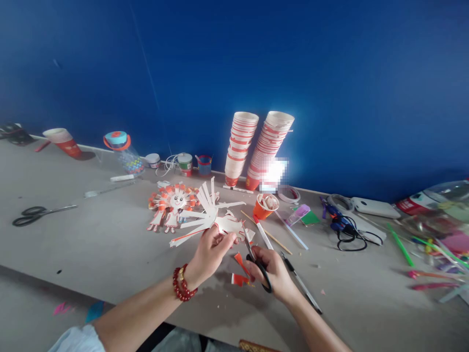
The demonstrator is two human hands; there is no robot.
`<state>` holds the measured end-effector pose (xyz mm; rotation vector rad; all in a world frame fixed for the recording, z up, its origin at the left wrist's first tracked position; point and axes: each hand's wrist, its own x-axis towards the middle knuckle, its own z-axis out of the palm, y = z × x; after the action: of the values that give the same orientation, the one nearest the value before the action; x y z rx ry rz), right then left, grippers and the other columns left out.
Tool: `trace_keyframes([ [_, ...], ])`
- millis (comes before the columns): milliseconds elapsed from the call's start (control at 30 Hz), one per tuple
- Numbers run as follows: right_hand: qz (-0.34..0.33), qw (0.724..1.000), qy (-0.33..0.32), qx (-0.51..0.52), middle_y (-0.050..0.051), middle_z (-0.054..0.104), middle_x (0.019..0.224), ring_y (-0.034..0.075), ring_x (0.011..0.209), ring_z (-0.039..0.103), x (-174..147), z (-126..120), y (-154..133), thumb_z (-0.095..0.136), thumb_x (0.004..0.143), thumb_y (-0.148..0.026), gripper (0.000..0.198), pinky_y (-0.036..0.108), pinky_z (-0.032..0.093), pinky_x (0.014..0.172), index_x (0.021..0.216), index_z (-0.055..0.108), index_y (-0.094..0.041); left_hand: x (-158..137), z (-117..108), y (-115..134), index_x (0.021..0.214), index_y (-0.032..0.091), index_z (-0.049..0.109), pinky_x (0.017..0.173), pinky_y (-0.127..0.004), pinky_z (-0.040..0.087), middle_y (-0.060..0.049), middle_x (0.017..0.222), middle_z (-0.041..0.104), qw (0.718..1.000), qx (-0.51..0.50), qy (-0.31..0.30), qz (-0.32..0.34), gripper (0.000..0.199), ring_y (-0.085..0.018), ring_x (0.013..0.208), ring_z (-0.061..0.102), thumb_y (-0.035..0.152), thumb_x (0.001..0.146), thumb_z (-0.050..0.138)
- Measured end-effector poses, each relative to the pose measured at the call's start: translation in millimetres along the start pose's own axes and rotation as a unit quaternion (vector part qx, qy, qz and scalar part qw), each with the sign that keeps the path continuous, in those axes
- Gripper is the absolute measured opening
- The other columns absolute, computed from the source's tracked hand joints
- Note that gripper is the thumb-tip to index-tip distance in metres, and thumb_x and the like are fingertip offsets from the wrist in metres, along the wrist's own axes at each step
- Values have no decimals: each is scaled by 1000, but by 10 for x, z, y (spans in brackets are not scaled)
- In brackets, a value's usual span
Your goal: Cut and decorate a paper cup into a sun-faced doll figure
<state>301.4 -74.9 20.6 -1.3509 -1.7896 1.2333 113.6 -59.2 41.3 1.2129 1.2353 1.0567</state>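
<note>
My left hand (pixel 214 249) is closed on a white paper cutout (pixel 229 223), whose long strips fan out to the upper left from a round centre. In my right hand (pixel 271 271) is a pair of scissors (pixel 258 264) with black handles. The blades point up beside the cutout's right end; whether they touch the paper I cannot tell. Beyond my left hand lie finished-looking paper dolls (pixel 172 205) with orange-tipped strips round their heads. Red and white paper scraps (pixel 240 279) lie on the table between my hands.
Two tall stacks of paper cups (pixel 240 146) stand by the blue wall. An orange cup of scraps (pixel 266 208) sits before them. A marker (pixel 264 233) and a pen (pixel 302 284) lie near my right hand. Other scissors (pixel 44 213) and a clear bottle (pixel 126 156) are left.
</note>
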Motion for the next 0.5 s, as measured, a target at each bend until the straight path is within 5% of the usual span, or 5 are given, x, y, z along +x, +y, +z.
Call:
trace_keyframes([
  [167, 13, 1000, 1, -4, -4, 48, 49, 11, 46, 40, 20, -4, -13, 56, 82, -46, 37, 24, 26, 46, 60, 41, -22, 31, 3, -21, 75, 19, 57, 74, -25, 50, -2, 81, 72, 1000, -14, -15, 2, 22, -16, 79, 68, 38, 86, 59],
  [500, 23, 1000, -1, -19, -6, 40, 48, 10, 46, 34, 42, -30, 28, 58, 81, -39, 38, 24, 23, 45, 58, 32, -23, 93, -39, -23, 76, 19, 59, 60, -22, 47, -3, 78, 72, 998, -12, -53, 7, 19, -17, 76, 67, 34, 88, 57],
])
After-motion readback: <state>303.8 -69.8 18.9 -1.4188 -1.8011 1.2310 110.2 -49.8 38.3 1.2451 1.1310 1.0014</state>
